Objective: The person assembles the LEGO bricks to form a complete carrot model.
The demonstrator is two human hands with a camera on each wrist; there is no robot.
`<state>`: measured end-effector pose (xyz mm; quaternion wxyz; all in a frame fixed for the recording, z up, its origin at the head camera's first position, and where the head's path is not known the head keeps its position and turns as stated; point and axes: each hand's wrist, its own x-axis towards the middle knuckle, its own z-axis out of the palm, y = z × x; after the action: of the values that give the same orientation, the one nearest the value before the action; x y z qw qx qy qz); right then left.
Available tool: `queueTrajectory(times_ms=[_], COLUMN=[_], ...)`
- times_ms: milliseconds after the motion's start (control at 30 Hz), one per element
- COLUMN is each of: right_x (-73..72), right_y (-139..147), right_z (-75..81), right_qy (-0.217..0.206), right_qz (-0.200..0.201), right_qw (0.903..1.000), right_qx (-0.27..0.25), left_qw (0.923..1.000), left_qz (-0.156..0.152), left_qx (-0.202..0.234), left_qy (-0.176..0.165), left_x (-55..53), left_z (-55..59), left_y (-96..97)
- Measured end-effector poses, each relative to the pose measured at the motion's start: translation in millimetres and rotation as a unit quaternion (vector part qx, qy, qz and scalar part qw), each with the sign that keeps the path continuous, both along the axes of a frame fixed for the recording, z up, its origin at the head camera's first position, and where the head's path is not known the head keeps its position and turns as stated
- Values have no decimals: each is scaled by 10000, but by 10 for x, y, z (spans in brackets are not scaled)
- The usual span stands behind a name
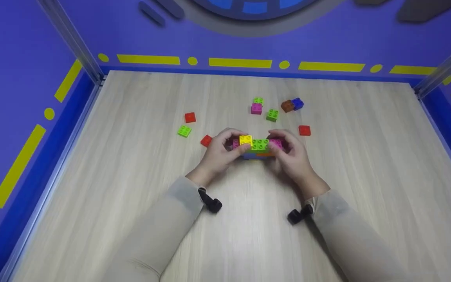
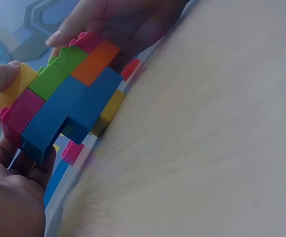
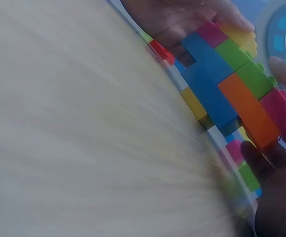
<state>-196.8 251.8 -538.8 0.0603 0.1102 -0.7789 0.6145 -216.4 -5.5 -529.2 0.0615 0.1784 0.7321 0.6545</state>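
Observation:
A built block of toy bricks stands between my two hands in the head view. Its top layer shows green bricks (image 1: pixel 260 145) in the middle, a pink brick (image 1: pixel 277 142) at the right end and another at the left. A yellow brick (image 1: pixel 245 139) sits on top near the left end. Below are long blue bricks (image 2: pixel 55 114), an orange brick (image 2: pixel 96 63) and a lower yellow brick (image 2: pixel 109 112). My left hand (image 1: pixel 218 153) grips the left end, thumb against the upper yellow brick. My right hand (image 1: pixel 294 157) holds the right end, with fingers under the orange brick.
Loose bricks lie beyond the hands: a red brick (image 1: pixel 190 117), a lime brick (image 1: pixel 184 131) and another red brick (image 1: pixel 206 140) at left. A pink brick (image 1: pixel 256 109), green brick (image 1: pixel 272 115), brown brick (image 1: pixel 287 105), blue brick (image 1: pixel 298 103) and red brick (image 1: pixel 304 130) lie behind and right.

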Motion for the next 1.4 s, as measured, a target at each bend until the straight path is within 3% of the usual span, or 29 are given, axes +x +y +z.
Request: queueTrajectory(times_ms=[233, 400, 633, 833, 1067, 1200, 1400], right_x=[-66, -214, -509, -647, -744, -722, -691], right_y=[8, 111, 228, 230, 241, 241, 224], right_z=[38, 139, 236, 182, 173, 176, 159], right_qy=[-168, -476, -1006, -681, -677, -675, -576], right_qz=[-1056, -1265, -1012, -822, -578, -645, -899], right_qw=[9939, 9907, 9805, 9706, 9390, 9275, 9308], right_qx=[-283, 158, 1351, 2159, 3322, 3620, 3496], left_qw=[10000, 10000, 9999, 9997, 9998, 9998, 9999], left_qz=[34, -22, -47, -67, -53, -85, -73], left_qx=[-38, -48, -12, -11, -55, -79, -30], left_qy=[-20, -1, -111, -255, -175, -181, -154], left_x=[-17, -18, 9, 7, -21, -10, -6], left_z=[-5, -13, -39, -25, 6, 2, -23], left_y=[-33, -14, -3, -5, -14, -14, -27])
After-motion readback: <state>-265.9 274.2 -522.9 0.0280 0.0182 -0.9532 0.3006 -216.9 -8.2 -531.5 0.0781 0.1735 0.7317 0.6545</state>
